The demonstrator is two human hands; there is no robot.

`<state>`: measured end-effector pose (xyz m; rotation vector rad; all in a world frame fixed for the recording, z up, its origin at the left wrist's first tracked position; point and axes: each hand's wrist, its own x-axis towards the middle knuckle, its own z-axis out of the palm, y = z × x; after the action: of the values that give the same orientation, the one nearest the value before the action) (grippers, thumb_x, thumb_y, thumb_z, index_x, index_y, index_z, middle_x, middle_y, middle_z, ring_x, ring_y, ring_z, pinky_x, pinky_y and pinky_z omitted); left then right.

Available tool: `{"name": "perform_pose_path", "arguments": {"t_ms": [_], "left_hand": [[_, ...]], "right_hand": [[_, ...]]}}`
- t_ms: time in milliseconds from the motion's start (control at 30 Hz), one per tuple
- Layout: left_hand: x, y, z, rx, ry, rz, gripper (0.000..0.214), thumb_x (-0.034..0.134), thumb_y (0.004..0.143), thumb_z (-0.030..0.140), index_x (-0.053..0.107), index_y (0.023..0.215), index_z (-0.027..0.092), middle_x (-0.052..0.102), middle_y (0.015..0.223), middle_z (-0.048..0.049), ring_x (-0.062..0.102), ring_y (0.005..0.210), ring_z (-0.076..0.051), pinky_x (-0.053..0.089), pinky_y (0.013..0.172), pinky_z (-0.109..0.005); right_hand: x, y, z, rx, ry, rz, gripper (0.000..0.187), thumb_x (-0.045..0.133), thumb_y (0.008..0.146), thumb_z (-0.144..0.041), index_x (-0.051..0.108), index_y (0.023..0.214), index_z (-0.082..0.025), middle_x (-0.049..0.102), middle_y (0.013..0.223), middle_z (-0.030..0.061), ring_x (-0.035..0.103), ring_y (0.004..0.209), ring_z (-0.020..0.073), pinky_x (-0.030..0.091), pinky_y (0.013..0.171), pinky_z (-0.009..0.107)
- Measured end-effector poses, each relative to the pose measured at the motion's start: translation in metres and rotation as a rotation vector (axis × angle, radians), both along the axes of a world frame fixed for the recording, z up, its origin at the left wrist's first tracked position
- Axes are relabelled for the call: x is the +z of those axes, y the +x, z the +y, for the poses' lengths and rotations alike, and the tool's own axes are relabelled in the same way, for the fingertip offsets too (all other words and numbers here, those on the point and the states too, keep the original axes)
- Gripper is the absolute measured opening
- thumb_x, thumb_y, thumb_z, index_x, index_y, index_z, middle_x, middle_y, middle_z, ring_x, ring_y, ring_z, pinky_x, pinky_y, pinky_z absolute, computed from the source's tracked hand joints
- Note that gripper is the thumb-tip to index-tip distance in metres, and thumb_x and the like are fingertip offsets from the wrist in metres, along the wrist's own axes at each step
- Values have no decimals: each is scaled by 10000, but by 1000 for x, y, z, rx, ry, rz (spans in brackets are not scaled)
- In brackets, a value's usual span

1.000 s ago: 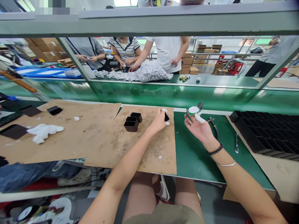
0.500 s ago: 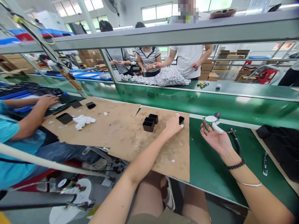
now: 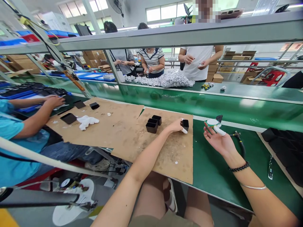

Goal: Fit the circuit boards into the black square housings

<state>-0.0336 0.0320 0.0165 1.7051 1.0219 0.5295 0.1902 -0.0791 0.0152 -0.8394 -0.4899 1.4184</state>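
Note:
My left hand (image 3: 176, 126) pinches a small black open box (image 3: 185, 124) over the right end of the brown cardboard sheet (image 3: 132, 135). White finger cots cover its fingertips. My right hand (image 3: 219, 142) is palm up above the green bench top (image 3: 213, 170), holding a small green circuit board with a white round part (image 3: 213, 122) between thumb and fingers. Three more black boxes (image 3: 153, 123) stand grouped on the cardboard, left of my left hand.
A black cable tool (image 3: 238, 142) lies right of my right hand; black trays (image 3: 284, 142) sit at the far right. A co-worker in a blue shirt (image 3: 21, 132) works at the left, near a white rag (image 3: 86, 121). Across the green conveyor (image 3: 213, 104), people handle a pile of white parts (image 3: 170, 78).
The view swung left and up, bringing the co-worker at the left into view. My left hand turned the black box so its open side shows. My right hand kept its hold.

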Motion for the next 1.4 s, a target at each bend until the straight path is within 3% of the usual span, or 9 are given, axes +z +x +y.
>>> {"name": "perform_pose_path", "arguments": {"t_ms": [133, 400, 767, 1033, 1167, 1400], "left_hand": [[5, 9, -11, 11, 26, -66, 615, 906, 555, 185, 594, 1083, 141, 714, 1097, -112, 679, 1031, -280, 530, 972, -457], [19, 29, -45, -105, 167, -184, 589, 933, 575, 315, 662, 1071, 146, 704, 1056, -75, 642, 984, -233, 506, 942, -393], [16, 30, -48, -123, 214, -164, 603, 914, 592, 341, 672, 1102, 127, 703, 1078, -83, 631, 968, -232, 498, 925, -383], [20, 33, -57, -105, 323, -203, 673, 922, 585, 374, 657, 1162, 151, 699, 1192, -101, 638, 1074, -273, 512, 969, -411], [21, 32, -58, -102, 441, -252, 702, 905, 612, 344, 629, 1234, 173, 664, 1276, -112, 622, 1163, -290, 504, 1020, -438], [17, 29, -54, -65, 550, -312, 713, 905, 602, 309, 637, 1252, 189, 641, 1238, -113, 601, 1185, -296, 490, 1041, -460]], "right_hand": [[2, -1, -1, -24, 51, -56, 250, 759, 726, -185, 720, 942, -304, 770, 1079, -11, 708, 990, 203, 617, 871, 379], [11, -10, -10, -47, 182, -195, 354, 841, 666, -212, 709, 966, -345, 736, 1077, -75, 672, 957, 157, 549, 964, 361], [24, -25, -18, -85, 252, -232, 396, 843, 593, -177, 723, 941, -323, 727, 1024, -53, 637, 1047, 178, 544, 939, 326], [23, -25, -17, -86, 241, -258, 374, 852, 546, -206, 730, 884, -306, 699, 899, -58, 609, 837, 150, 540, 764, 278], [25, -25, -18, -65, 266, -304, 389, 862, 541, -213, 727, 895, -301, 708, 935, -58, 617, 900, 159, 532, 834, 290], [25, -25, -19, -115, 293, -372, 489, 908, 475, -198, 736, 915, -325, 740, 998, -63, 644, 1031, 205, 515, 993, 375]]}}
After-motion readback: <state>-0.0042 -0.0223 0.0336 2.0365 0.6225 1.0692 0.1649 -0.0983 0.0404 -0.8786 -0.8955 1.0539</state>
